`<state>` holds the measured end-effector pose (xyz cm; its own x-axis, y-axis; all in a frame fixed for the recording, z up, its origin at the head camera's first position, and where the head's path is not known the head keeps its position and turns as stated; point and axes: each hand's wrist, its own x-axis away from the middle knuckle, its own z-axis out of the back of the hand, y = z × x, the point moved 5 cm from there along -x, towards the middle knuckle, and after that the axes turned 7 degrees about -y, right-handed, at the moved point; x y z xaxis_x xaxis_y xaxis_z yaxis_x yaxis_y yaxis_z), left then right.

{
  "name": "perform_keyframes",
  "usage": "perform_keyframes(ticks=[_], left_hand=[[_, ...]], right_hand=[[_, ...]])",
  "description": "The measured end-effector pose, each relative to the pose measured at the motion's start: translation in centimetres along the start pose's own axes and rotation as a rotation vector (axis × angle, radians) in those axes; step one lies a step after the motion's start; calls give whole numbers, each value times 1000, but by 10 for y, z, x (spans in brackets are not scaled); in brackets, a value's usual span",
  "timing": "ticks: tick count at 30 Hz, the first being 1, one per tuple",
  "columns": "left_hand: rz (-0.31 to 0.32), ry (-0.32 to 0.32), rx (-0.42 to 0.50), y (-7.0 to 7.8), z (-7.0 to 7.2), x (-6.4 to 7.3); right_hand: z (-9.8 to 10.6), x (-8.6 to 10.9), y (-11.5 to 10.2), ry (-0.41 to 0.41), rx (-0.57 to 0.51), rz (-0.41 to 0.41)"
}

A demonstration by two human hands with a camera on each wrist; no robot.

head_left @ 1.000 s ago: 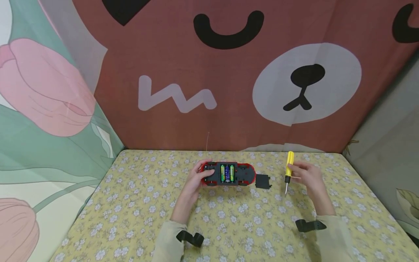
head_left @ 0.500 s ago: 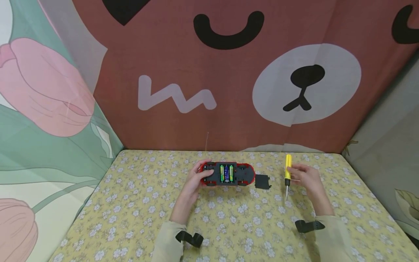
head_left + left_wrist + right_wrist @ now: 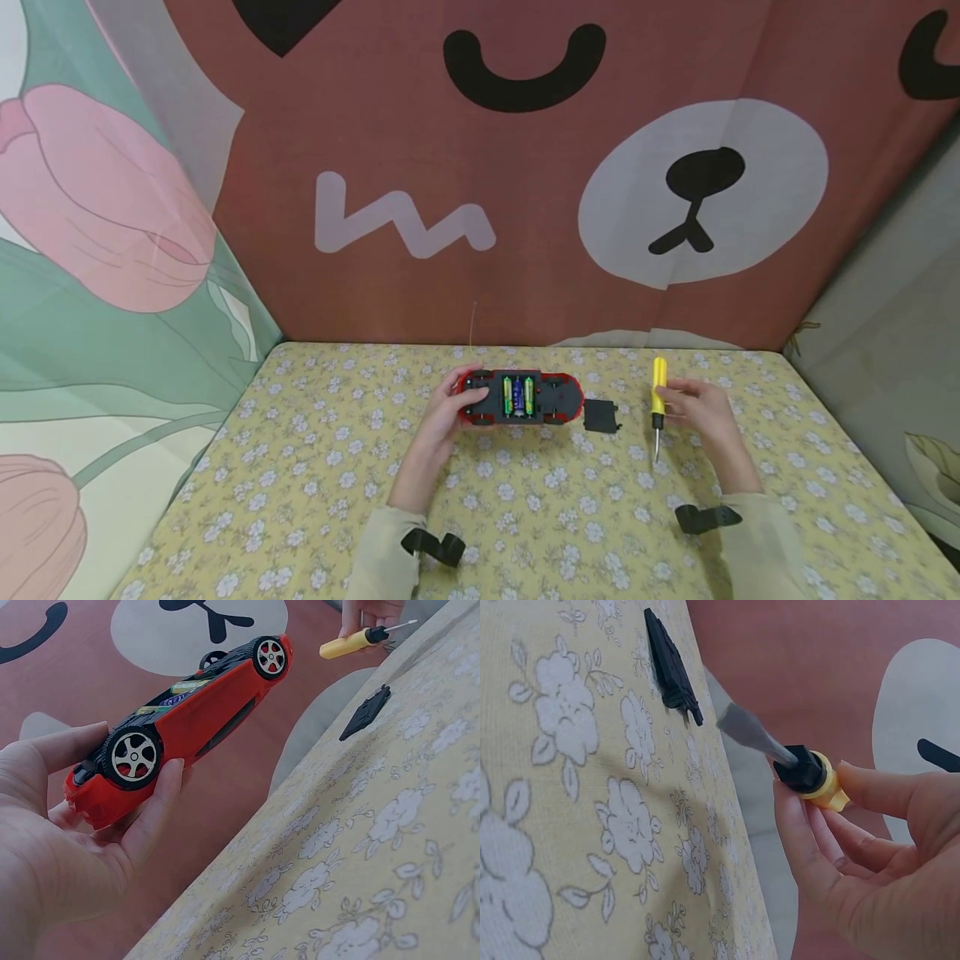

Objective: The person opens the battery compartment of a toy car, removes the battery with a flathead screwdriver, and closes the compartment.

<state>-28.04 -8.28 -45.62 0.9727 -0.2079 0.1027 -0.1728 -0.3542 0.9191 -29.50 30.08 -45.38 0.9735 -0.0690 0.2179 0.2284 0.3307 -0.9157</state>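
1. Holding above the yellow, white-flowered cloth (image 3: 300,500), upside down, a red-and-black plastic toy car (image 3: 556,398), long axis left to right, rounded free end pointing right; clamped at the other end between thumb and fingers of the left hand (image 3: 441,412).
2. Showing silver-spoked black wheels (image 3: 135,756), plus green and blue batteries (image 3: 518,397) side by side in an uncovered belly compartment.
3. Pinching with the right hand (image 3: 701,410) a yellow-handled, steel-bladed screwdriver (image 3: 658,398), tip toward the near side.
4. Lying just beyond the car's free end: a square black plastic panel (image 3: 602,416).
5. Hidden: roof, part of gripped end; impossible to tell front from rear.
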Motion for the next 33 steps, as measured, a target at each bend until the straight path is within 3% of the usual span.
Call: perform_keyframes(ticks=[7, 18, 26, 33], left_hand=[[1, -2, 0, 0, 1, -1], [-4, -4, -4, -1, 1, -1], [6, -10, -11, 0, 0, 0], [6, -10, -18, 0, 1, -1]], right_hand=[[-2, 3, -1, -25, 34, -6], [-3, 0, 3, -52, 3, -13], [-3, 0, 6, -65, 77, -25], [-3, -2, 9, -78, 82, -43]])
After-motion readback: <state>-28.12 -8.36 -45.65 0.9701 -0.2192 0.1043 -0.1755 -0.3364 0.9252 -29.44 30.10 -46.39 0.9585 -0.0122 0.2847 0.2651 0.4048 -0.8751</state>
